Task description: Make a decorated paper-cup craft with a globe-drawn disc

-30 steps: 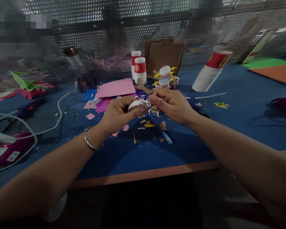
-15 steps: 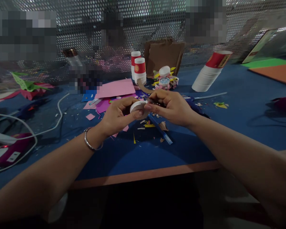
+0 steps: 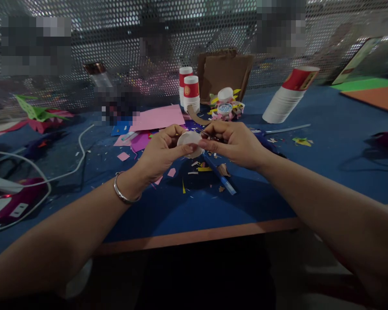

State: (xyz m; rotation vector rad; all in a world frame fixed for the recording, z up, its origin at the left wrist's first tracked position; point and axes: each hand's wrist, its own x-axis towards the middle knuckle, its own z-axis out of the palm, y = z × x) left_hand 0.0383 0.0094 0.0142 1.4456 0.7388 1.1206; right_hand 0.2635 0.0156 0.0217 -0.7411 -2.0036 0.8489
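Above the middle of the table, my left hand (image 3: 163, 150) pinches a round white paper cup base (image 3: 190, 138) between thumb and fingers. Its flat face is turned partly toward me. My right hand (image 3: 229, 141) is closed around what look like small scissors (image 3: 204, 132), mostly covered by the fingers. The right thumb reaches the base's right edge. Below the hands, a blue pen-like stick (image 3: 224, 180) lies among paper scraps (image 3: 204, 169).
Pink paper (image 3: 158, 118) lies behind my hands. Stacked paper cups (image 3: 191, 94), a decorated cup craft (image 3: 225, 108) and cardboard (image 3: 224, 75) stand farther back. A leaning cup stack (image 3: 287, 97) is at right. A white cable (image 3: 80, 150) and purple glue gun (image 3: 22, 200) lie left.
The white base has tilted, so more of its flat face shows and less of its side wall. Both hands remain nearly in place, still gripping.
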